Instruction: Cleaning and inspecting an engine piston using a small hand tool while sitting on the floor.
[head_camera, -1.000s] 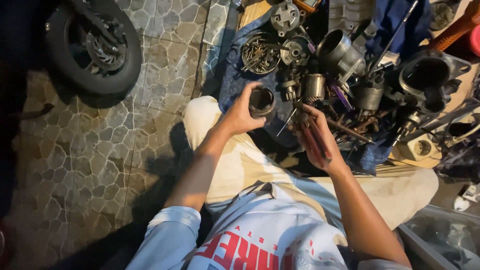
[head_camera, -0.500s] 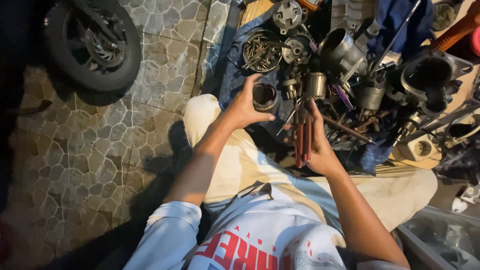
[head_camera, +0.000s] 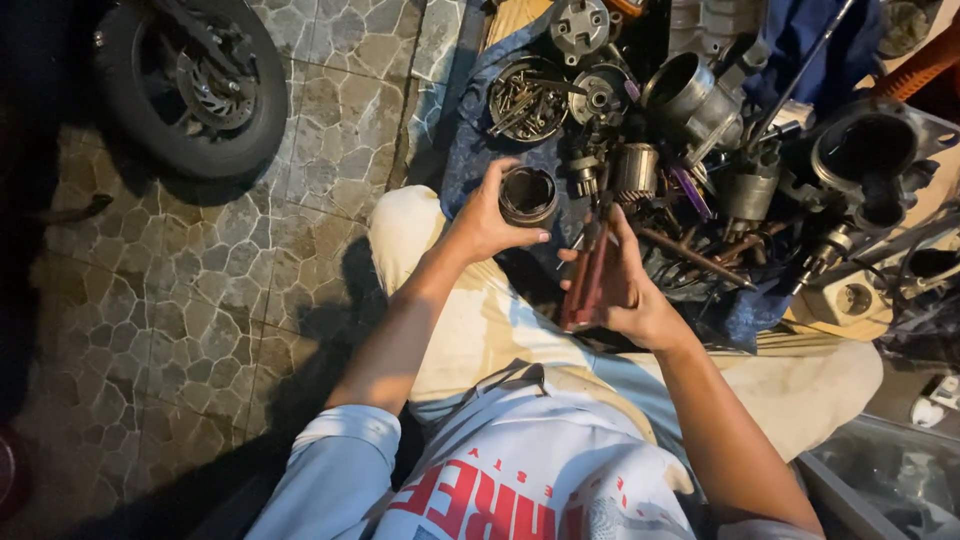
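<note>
A: What's different from a moment back?

B: The right hand (head_camera: 625, 290) now grips a pair of red-handled pliers (head_camera: 590, 270), handles down, jaws pointing up toward the pile of parts. A second ago that hand was bare and half open. So a tool has come into the work.

A: And the other one?

B: The left hand (head_camera: 485, 225) still holds the dark metal cylinder (head_camera: 527, 195), a piston-like cup, open end up, at the middle of the frame above the knee. Fingers wrap around its side, thumb on the near rim.

A: How are the arms set?

B: Both forearms reach forward from the lower frame and converge; the right wrist is turned so the palm faces left, fingers closed round the handles. Pliers and cylinder are near but apart.

A: What's around them?

B: A blue cloth (head_camera: 470, 150) heaped with engine parts, a bowl of bolts (head_camera: 527, 100), and a wheel (head_camera: 190, 85) at upper left on the stone floor (head_camera: 250, 300).
</note>
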